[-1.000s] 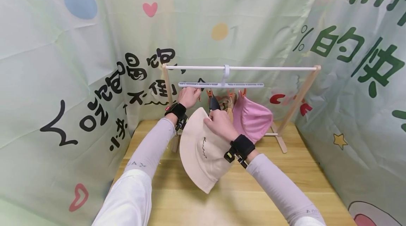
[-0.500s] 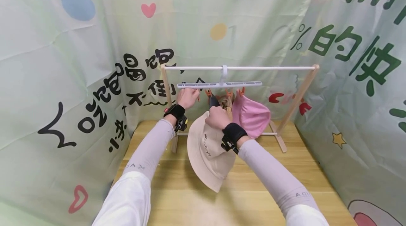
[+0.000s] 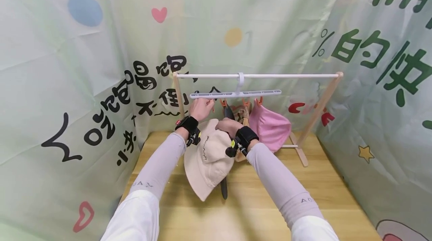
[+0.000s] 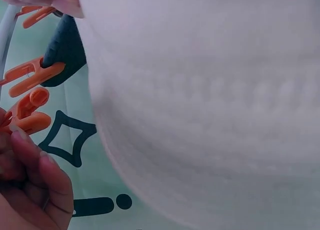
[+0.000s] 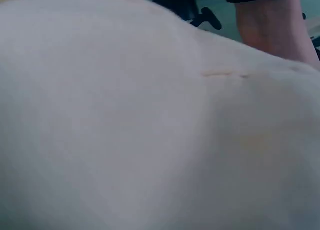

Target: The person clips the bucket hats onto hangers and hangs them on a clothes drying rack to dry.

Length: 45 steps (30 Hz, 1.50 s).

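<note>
In the head view a cream bucket hat (image 3: 216,147) with dark script hangs from my right hand (image 3: 230,126), which pinches its brim. The hat fills most of the left wrist view and the right wrist view. My left hand (image 3: 201,108) is raised just under the left half of a pale hanger (image 3: 260,93). Its fingers pinch an orange clothespin (image 4: 30,109), seen close up in the left wrist view. Beside it another orange clothespin (image 4: 35,77) grips a dark cloth item (image 4: 67,52). The brim's edge lies a short way from the pinched clothespin in that view.
The hanger hooks over the white rod (image 3: 290,76) of a wooden-legged rack (image 3: 318,109). A pink hat (image 3: 270,126) and a tan item (image 3: 244,115) hang from clothespins to the right. Below is a wooden table (image 3: 270,203), with printed curtains (image 3: 202,15) around it.
My right hand has lowered slightly and shifted left, carrying the hat nearer to the left hand. The lower end of a dark item now shows below the hat. My left hand keeps its place.
</note>
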Available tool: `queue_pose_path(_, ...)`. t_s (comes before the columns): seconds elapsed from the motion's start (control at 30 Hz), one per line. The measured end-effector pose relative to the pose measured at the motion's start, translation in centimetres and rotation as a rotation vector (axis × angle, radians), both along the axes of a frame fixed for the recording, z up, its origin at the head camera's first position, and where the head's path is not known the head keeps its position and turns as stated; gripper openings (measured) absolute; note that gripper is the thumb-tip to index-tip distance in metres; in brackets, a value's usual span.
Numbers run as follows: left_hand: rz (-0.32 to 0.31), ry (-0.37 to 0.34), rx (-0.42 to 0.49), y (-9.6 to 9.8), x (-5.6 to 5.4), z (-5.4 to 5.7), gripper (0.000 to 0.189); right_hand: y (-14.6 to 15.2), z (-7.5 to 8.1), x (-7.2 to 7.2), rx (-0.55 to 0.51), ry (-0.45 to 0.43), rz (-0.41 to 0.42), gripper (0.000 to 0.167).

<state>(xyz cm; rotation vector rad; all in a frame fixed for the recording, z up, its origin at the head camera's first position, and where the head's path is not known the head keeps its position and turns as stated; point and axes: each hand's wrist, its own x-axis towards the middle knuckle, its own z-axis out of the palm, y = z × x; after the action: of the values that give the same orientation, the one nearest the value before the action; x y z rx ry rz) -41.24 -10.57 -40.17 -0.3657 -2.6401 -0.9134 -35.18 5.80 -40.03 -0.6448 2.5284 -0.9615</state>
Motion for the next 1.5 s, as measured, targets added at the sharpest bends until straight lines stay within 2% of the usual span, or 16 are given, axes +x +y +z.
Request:
queue_pose_path(0.03,0.0,-0.001,0.002,0.0,0.1,-0.1,0.051,-0.1,-0.2,0.0,-0.062,-0.083,-0.028,0.03)
queue_pose_path(0.1,0.005,0.001,0.013,0.1,0.1,-0.3,0.052,-0.5,-0.3,0.1,-0.284,-0.309,-0.213,0.029)
queue_pose_path(0.17,0.015,-0.002,0.021,0.1,0.1,-0.6,0.052,-1.1,-0.3,0.3,-0.424,-0.378,-0.35,0.027)
queue_pose_path(0.23,0.018,-0.012,0.027,0.1,0.1,-0.7,0.053,-1.6,-0.4,0.3,-0.409,-0.283,-0.391,0.029)
queue_pose_path(0.37,0.01,-0.02,0.031,0.1,0.0,-0.8,0.052,-2.3,-0.5,0.2,-0.219,-0.041,-0.438,0.041)
queue_pose_path(0.53,-0.004,0.008,0.04,0.4,-0.2,-0.5,0.051,-2.7,-0.8,-0.6,-0.074,0.112,-0.409,0.041)
queue_pose_path(0.63,-0.005,0.02,0.035,0.5,-0.2,-0.3,0.05,-2.8,-0.8,-1.3,-0.023,0.162,-0.397,0.038)
queue_pose_path(0.77,0.002,0.028,0.036,0.5,-0.2,-0.2,0.052,-2.4,-2.3,-3.7,0.019,0.224,-0.374,0.037)
queue_pose_path(0.8,0.005,0.026,0.035,0.5,-0.1,-0.2,0.052,-2.2,-3.2,-4.7,0.022,0.254,-0.36,0.037)
queue_pose_path(0.83,0.009,0.023,0.034,0.5,-0.1,-0.3,0.053,-2.2,-3.2,-4.8,0.035,0.271,-0.353,0.036)
queue_pose_path(0.9,0.016,0.018,0.03,0.4,-0.1,-0.5,0.053,-2.3,-2.9,-4.6,0.061,0.318,-0.332,0.035)
queue_pose_path(1.03,0.021,0.016,0.029,0.4,-0.2,-0.7,0.054,-3.3,0.7,-1.5,0.097,0.339,-0.325,0.032)
queue_pose_path(1.07,0.021,0.016,0.031,0.4,-0.2,-0.8,0.054,-3.4,1.0,-1.3,0.095,0.359,-0.325,0.032)
queue_pose_path(1.23,0.016,0.031,0.051,0.3,0.1,-0.6,0.055,-3.8,1.3,-0.9,0.062,0.46,-0.355,0.035)
queue_pose_path(1.4,-0.008,0.075,0.049,0.2,0.8,-0.5,0.055,-3.9,1.4,-0.7,0.012,0.461,-0.413,0.041)
queue_pose_path(1.5,-0.011,0.069,0.043,0.0,0.8,-0.5,0.054,-4.2,1.0,-0.7,-0.025,0.477,-0.446,0.041)
